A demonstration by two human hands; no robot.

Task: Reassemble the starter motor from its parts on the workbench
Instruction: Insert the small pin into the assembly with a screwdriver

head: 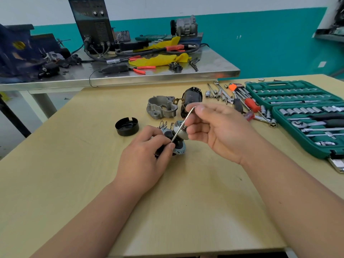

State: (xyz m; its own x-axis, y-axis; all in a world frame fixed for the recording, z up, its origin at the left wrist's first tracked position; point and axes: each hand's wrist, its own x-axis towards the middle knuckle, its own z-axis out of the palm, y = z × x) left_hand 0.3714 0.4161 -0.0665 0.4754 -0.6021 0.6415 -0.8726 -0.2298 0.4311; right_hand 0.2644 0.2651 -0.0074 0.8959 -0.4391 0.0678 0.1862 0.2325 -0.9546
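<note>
left hand (147,155) curls round the half-built motor assembly (179,147) at mid-bench (186,202); right hand (219,131) pinches a thin steel rod (183,125), tip at the assembly. risk — the rod skids (fingertip grip only) and jabs the left fingers (172,146).

Workbench (74,183): pale tan. Socket case (275,84), 3 o'clock: dark green. Cap (127,127), 10 o'clock: black. Housing (161,107), 12 o'clock: grey. Cloth (160,60), far 12 o'clock: yellow. Wall (260,43): teal under white.
</note>
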